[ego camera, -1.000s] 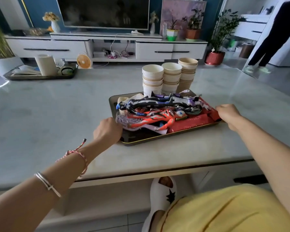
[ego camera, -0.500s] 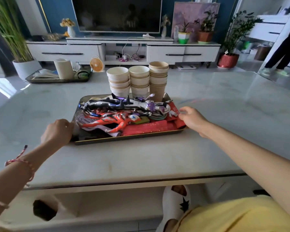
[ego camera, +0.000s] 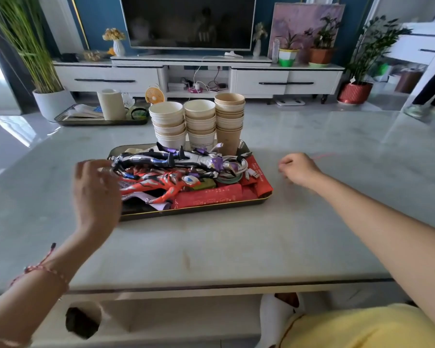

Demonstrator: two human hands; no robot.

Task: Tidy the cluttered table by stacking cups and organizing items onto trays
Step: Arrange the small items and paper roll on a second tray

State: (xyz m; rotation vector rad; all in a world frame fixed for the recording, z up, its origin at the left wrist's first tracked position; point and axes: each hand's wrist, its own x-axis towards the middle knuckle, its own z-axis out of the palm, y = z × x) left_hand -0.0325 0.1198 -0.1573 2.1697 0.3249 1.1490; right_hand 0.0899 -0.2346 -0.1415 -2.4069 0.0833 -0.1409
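A dark tray (ego camera: 199, 210) with a gold rim lies mid-table, holding a silver-and-purple toy figure (ego camera: 176, 159), a red-and-silver toy figure (ego camera: 161, 184), red packets (ego camera: 211, 199) and coiled cables. Three stacks of paper cups (ego camera: 199, 124) stand at its far edge. My left hand (ego camera: 96, 194) hovers blurred over the tray's left end, fingers apart, holding nothing. Just right of the tray, my right hand (ego camera: 299, 169) is raised above the table with fingers loosely curled and nothing in it.
A second dark tray (ego camera: 86, 121) at the far left holds a paper roll (ego camera: 111, 104), papers and small items. The marble table (ego camera: 236, 247) stretches wide. Behind are a TV cabinet, potted plants and a person's legs (ego camera: 432, 89) at the far right.
Both hands let go of the tray's ends and lifted off; the left hand rose over the tray's left end, the right drew away to the right. The view shifted.
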